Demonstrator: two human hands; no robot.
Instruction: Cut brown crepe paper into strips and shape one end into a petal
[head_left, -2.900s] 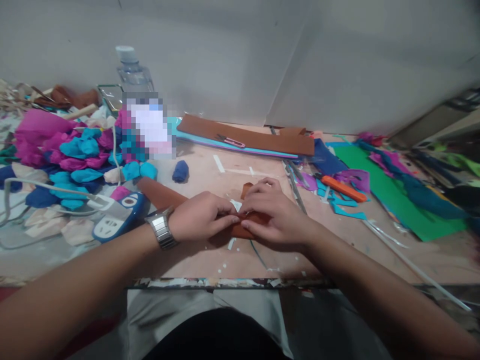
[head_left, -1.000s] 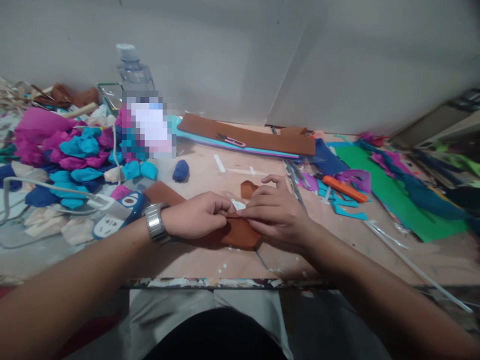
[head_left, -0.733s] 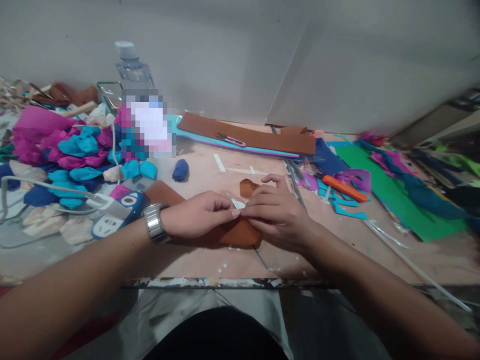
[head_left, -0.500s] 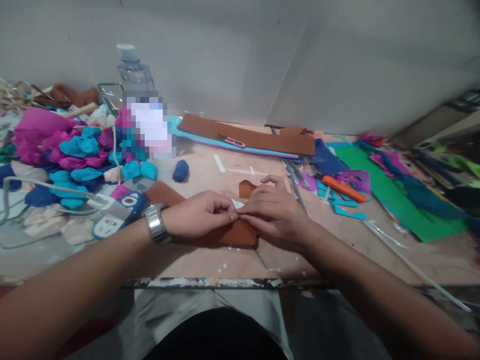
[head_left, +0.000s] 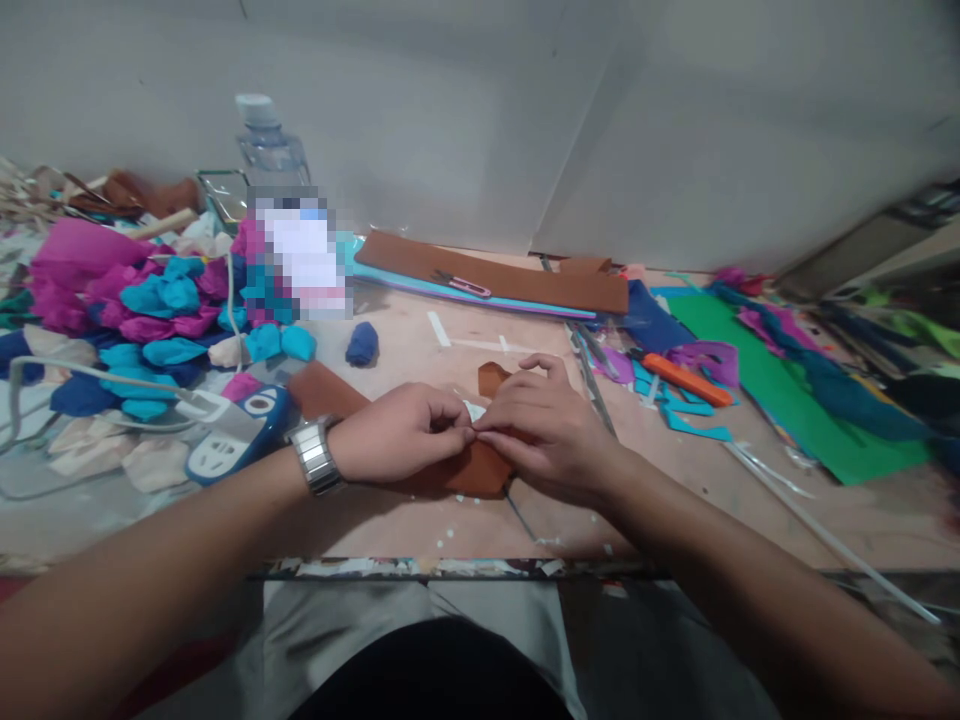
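Observation:
Both hands meet at the middle of the table over a strip of brown crepe paper. My left hand, with a metal watch on its wrist, pinches the strip's upper edge between thumb and forefinger. Fingertip to fingertip with it, my right hand pinches the same edge, its forefinger raised. The strip runs under the left hand, and its other end shows beyond the wrist. Just behind the fingertips lies a small white scrap. A small brown piece is partly hidden by the right hand's fingers.
Crumpled paper petals and a blue-white power strip lie left. A bottle stands behind. Folded brown paper carries small pink-handled snips. An orange cutter and green sheet lie right.
Since the earliest frame, more of the brown strip has come into view below the fingertips, and the right hand has drawn slightly back. Over the last second both hands stay nearly in place, fingertips shifting slightly.

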